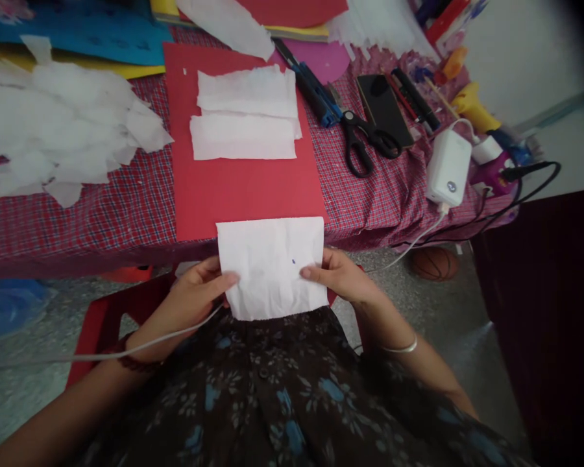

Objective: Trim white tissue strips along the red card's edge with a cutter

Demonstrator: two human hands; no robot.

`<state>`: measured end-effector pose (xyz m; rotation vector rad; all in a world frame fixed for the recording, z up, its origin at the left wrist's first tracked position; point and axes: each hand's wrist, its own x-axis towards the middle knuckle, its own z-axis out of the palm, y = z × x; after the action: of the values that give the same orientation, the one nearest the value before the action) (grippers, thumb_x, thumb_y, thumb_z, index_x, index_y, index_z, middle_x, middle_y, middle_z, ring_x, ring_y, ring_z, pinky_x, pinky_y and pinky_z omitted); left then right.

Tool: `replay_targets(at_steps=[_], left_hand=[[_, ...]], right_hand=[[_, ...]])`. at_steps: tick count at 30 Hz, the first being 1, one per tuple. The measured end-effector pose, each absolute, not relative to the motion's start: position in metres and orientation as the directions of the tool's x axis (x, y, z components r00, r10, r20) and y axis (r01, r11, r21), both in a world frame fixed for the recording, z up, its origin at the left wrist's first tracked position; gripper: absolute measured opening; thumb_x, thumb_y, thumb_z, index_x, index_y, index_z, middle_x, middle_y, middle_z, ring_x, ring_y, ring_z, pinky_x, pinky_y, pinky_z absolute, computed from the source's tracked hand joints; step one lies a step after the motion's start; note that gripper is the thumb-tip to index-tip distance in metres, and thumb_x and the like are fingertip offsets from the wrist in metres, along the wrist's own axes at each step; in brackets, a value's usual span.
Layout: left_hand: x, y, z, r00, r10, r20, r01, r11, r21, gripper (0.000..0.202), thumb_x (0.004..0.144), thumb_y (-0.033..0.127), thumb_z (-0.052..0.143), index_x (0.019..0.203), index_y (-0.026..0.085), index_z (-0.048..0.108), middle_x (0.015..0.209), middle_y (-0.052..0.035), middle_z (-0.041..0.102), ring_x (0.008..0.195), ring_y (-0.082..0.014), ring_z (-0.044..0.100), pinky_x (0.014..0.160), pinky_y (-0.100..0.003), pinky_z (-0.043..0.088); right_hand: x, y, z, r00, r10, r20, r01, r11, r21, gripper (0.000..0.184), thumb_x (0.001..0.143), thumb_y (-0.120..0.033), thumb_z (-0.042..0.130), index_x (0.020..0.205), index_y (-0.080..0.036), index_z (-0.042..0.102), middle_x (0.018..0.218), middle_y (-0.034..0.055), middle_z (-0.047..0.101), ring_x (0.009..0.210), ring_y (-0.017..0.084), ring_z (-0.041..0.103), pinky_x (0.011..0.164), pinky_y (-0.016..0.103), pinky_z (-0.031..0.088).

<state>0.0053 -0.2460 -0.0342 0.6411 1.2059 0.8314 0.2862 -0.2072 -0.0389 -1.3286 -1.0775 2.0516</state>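
A white sheet of thin paper (275, 259) is stretched between my two hands, just in front of the table edge. My left hand (202, 285) pinches its left side, thumb on top and fingers behind. At its right side my right hand (338, 274) does the same, near a small dark mark on the paper. The sheet's far edge overlaps a red sheet of card (248, 191). Two torn white paper strips (246, 136) lie flat on that card, one partly over the other.
On the left is a heap of white paper pieces (68, 123). Black scissors (365, 139), a blue cutter (316, 94), a phone (384, 107) and a white power bank (450, 165) with cables are to the right. A basketball (433, 263) rests on the floor.
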Motion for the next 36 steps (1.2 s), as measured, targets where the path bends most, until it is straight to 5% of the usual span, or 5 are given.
replay_targets(at_steps=[6,17,22,26,36], left_hand=[[0.000,-0.239,-0.033,0.008,0.831,-0.556,-0.295,0.533,0.793,0.043,0.058,0.035,0.100,0.066,0.018,0.061,0.056,0.0061,0.058,0.043,-0.0049,0.045,0.039,-0.015,0.038],[0.000,-0.246,-0.036,-0.014,0.895,-0.447,-0.205,0.435,0.877,0.032,0.075,0.037,0.090,0.091,0.016,0.073,0.075,-0.0002,0.072,0.060,-0.0115,0.062,0.055,-0.021,0.055],[0.008,-0.249,-0.032,-0.060,0.887,-0.459,-0.310,0.420,0.853,0.036,0.070,0.032,0.093,0.090,0.018,0.067,0.071,0.0035,0.069,0.057,-0.0092,0.058,0.059,-0.021,0.057],[0.012,-0.251,-0.019,-0.071,0.873,-0.483,-0.363,0.428,0.828,0.041,0.070,0.033,0.095,0.085,0.021,0.060,0.061,0.0082,0.058,0.047,-0.0081,0.049,0.042,-0.017,0.045],[0.007,-0.255,0.004,-0.270,0.895,-0.354,-0.295,0.274,0.916,0.039,0.067,0.015,0.088,0.075,0.024,0.050,0.066,0.0093,0.064,0.049,-0.0078,0.053,0.046,-0.015,0.049]], right_hand=[[0.286,-0.205,-0.042,-0.354,0.798,-0.488,-0.003,-0.523,-0.852,0.047,0.068,-0.052,0.100,0.097,-0.023,0.078,0.081,-0.0004,0.078,0.068,0.013,0.065,0.061,0.026,0.054],[0.284,-0.207,-0.033,-0.174,0.967,-0.185,0.000,-0.188,-0.982,0.046,0.086,-0.064,0.084,0.093,-0.027,0.059,0.073,-0.0062,0.053,0.060,0.012,0.046,0.056,0.026,0.043],[0.291,-0.212,-0.031,-0.283,0.958,0.053,0.051,0.070,-0.996,0.024,0.105,-0.042,0.066,0.125,-0.033,0.056,0.085,-0.0026,0.067,0.070,0.016,0.062,0.065,0.031,0.053],[0.300,-0.214,-0.028,-0.399,0.897,0.191,0.202,0.289,-0.936,0.046,0.104,-0.018,0.052,0.146,-0.037,0.055,0.115,0.0038,0.075,0.088,0.017,0.072,0.072,0.033,0.059],[0.293,-0.204,-0.021,-0.435,0.894,0.110,0.160,0.197,-0.967,0.020,0.100,-0.021,0.068,0.105,-0.030,0.085,0.102,0.0010,0.085,0.091,0.016,0.080,0.080,0.029,0.063]])
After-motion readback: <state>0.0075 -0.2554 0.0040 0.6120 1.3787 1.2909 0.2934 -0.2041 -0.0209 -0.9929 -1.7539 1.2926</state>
